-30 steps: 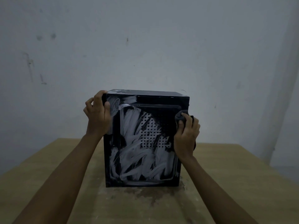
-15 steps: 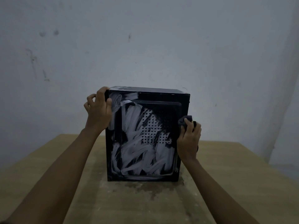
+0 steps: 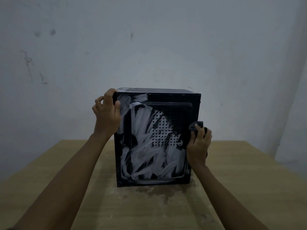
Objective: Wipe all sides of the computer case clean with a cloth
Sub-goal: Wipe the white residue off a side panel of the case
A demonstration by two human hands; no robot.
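on the bench [image 3: 249,188] my left hand [image 3: 106,117] grips the stiff, smeared computer case [image 3: 157,138] by its top corner, right hand [image 3: 198,145] clutching the soft cloth [image 3: 196,125].

The computer case [image 3: 157,138] stands upright on the table [image 3: 249,188], nearer its far edge, before the wall [image 3: 149,47]. The left hand [image 3: 106,117] grips its upper left corner; the right hand [image 3: 198,145] holds the cloth [image 3: 196,125] against its right edge.

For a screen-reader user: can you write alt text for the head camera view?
A person steadies a black computer case, smeared with white streaks, upright on a wooden table: the left hand grips its top left corner, the right hand presses a dark cloth to its right edge.
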